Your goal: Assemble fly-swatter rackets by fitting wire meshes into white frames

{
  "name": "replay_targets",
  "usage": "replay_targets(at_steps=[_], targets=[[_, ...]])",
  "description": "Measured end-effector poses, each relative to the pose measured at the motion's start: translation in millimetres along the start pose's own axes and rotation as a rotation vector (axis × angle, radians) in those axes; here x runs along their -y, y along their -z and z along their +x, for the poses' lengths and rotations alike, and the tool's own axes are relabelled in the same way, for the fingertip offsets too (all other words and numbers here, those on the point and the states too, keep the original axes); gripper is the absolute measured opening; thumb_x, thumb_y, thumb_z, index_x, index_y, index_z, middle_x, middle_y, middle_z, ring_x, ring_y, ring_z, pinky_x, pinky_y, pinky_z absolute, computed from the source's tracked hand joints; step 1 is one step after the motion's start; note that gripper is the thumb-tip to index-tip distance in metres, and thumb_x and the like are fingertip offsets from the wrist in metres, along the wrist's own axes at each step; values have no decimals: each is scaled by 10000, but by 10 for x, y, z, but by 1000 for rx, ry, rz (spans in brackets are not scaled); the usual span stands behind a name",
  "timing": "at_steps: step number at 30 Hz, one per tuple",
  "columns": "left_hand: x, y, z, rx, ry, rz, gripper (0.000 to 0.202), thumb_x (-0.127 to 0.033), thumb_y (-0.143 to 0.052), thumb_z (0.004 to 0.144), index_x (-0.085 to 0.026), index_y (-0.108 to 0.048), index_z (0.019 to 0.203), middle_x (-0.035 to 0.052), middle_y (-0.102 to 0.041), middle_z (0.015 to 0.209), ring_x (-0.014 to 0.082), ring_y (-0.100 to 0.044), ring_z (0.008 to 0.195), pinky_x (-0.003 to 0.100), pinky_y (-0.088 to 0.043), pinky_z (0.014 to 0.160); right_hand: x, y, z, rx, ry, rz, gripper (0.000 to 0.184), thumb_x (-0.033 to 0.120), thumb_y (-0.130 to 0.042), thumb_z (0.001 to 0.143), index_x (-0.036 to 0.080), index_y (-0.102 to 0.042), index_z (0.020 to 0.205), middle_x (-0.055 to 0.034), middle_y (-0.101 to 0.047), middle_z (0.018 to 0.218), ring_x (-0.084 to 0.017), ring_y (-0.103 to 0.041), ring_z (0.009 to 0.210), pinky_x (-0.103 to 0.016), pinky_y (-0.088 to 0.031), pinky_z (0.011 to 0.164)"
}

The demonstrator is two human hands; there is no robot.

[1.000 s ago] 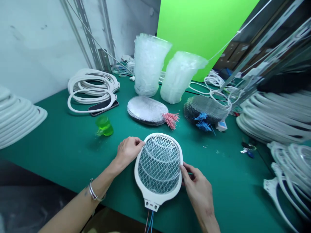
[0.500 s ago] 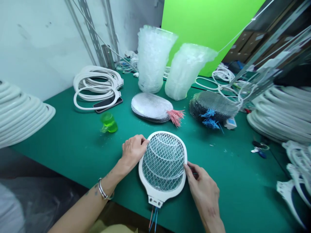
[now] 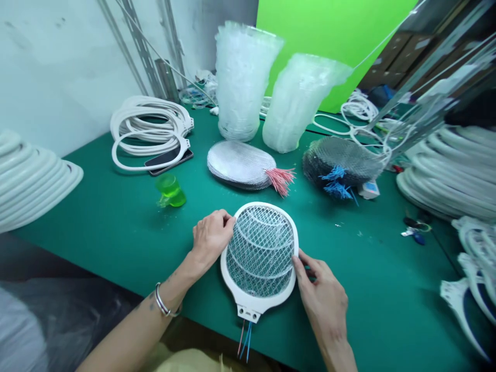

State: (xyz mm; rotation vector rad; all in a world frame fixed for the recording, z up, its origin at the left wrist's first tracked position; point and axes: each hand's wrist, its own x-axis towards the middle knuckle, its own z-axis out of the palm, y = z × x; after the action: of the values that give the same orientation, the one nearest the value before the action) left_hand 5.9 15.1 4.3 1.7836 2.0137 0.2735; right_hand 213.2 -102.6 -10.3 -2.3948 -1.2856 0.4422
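Observation:
A white oval mosquito-racket head (image 3: 260,252) with layered wire mesh lies on the green mat, its neck toward me. Coloured wires (image 3: 246,338) trail from its neck block. My left hand (image 3: 211,238) grips the left rim, fingertips on the mesh edge. My right hand (image 3: 320,294) holds the right rim, with the thumb on top and the fingers hidden behind the frame.
Two tall stacks of clear plastic covers (image 3: 242,80) stand behind a silver mesh pad with pink wires (image 3: 240,165). A dark mesh bundle with blue wires (image 3: 337,165), a phone (image 3: 168,161), a green cup (image 3: 170,191) and piles of white frames (image 3: 149,132) surround them.
The racket and both hands stay together, with the grip unchanged. The whole scene sits slightly differently in view because my head has shifted, and the racket has turned a little.

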Motion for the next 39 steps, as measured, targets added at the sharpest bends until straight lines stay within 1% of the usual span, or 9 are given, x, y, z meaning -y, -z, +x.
replay_targets(at_steps=[6,11,15,20,25,28,32,35,39], targets=[[2,62,3,46,40,-49,269,-484,-537,857,-272,-702,857,32,-744,903,254,-670,843,310,-436,694,17,-10,-12,19,3,-30,438,530,-411,912,297,-675,1173,-25,-678,1036,-180,-638,754,-296,-415,612],[-20,47,-28,38,37,42,290,-469,-502,881,-252,-692,847,59,-740,923,279,-675,874,334,-447,714,30,4,-13,33,6,-54,454,529,-402,916,295,-656,1211,-24,-674,1045,-181,-636,773,-294,-411,608],[-24,27,-33,20,11,109,277,-432,-475,901,-243,-674,868,78,-729,969,300,-676,903,363,-457,735,29,5,-13,41,-14,-38,453,549,-421,903,293,-675,1177,-21,-681,1023,-185,-631,765,-297,-408,605],[-5,24,-40,54,22,77,283,-456,-473,900,-253,-663,847,63,-729,931,313,-674,904,381,-462,738,-1,-14,-16,25,-40,34,439,580,-451,882,292,-697,1104,-11,-689,1043,-194,-632,802,-304,-423,646],[-24,5,-93,-23,-37,154,263,-401,-448,927,-226,-635,868,67,-715,981,299,-673,901,359,-455,723,-10,-16,-16,3,-58,51,453,611,-462,857,277,-724,1015,-25,-706,1021,-201,-631,765,-313,-422,636],[2,36,-69,26,-22,129,260,-415,-460,916,-243,-641,844,44,-723,933,288,-674,871,345,-446,691,-9,-9,-17,1,-52,44,437,607,-484,845,286,-724,1020,-18,-712,1010,-198,-633,753,-310,-423,636],[71,54,-51,74,-43,58,241,-456,-512,887,-273,-658,830,6,-727,901,256,-669,828,314,-419,632,1,-21,-35,-12,-70,20,385,583,-526,846,279,-725,970,-17,-718,897,-204,-627,730,-302,-414,630],[80,5,-116,10,-72,101,218,-421,-523,901,-258,-657,845,12,-723,921,241,-670,809,300,-395,606,24,-55,-79,-60,-16,-45,345,537,-515,886,264,-713,958,-19,-714,912,-204,-629,742,-288,-392,600],[82,-65,-206,-95,-142,201,238,-388,-477,946,-240,-640,857,17,-703,941,231,-668,785,289,-367,567,60,-92,-144,-133,41,-205,340,475,-453,946,241,-689,1019,-29,-703,979,-209,-635,749,-279,-350,547]])
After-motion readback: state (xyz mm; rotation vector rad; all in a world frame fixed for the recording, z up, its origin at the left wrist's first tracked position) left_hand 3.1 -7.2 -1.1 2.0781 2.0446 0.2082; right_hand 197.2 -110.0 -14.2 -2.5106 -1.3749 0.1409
